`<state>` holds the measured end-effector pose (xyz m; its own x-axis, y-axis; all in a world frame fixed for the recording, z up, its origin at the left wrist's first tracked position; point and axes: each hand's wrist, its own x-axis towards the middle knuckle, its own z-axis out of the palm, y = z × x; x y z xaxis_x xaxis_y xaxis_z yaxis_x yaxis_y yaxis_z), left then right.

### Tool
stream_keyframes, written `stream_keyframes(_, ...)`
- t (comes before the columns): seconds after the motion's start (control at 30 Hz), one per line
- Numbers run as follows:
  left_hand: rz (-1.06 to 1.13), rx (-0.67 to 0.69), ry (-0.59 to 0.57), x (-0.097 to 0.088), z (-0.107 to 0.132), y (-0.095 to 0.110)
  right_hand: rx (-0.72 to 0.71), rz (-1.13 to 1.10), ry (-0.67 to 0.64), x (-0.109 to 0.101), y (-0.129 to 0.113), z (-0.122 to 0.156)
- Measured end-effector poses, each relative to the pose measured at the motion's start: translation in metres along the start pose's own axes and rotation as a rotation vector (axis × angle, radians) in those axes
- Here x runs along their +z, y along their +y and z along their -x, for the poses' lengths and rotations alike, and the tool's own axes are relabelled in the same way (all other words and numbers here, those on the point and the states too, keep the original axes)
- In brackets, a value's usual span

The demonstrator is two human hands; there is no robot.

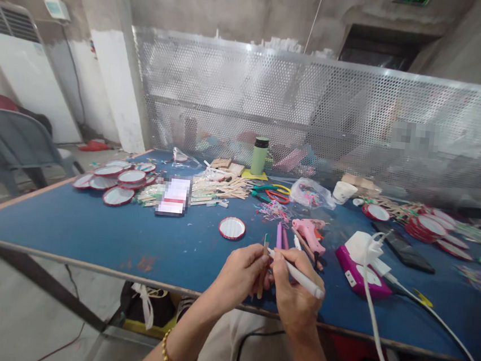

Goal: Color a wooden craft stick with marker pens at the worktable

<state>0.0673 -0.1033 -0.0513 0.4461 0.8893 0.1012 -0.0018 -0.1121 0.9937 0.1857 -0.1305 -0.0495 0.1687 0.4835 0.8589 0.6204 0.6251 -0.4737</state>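
Near the table's front edge, my left hand (238, 274) is closed around a thin wooden stick (261, 282) with a green tip, held upright. My right hand (297, 299) grips a white marker pen (305, 280), its tip against or very close to the stick's upper part. Just beyond my hands lies a round, red-rimmed lid (232, 228), pale face up. Purple pens (279, 235) and a pink hot glue gun (309, 235) are right of the lid. The fingertips of my left hand are partly hidden behind the stick and the pen.
Stacked red-rimmed lids (119, 196) lie at left, beside a phone (174, 195) and loose wooden sticks (218, 187). A green bottle (259, 157) stands at the back. To the right are a purple power strip (356, 277) with white cables, a dark phone (404, 247) and more lids (427, 227).
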Motion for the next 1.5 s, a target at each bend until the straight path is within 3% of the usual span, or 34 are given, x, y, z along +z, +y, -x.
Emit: stream_keyframes(1.5,0.021,-0.01,-0.016,-0.0005,-0.0001,0.0017,0.067,-0.01,0.016,0.0001,0.0,-0.0008)
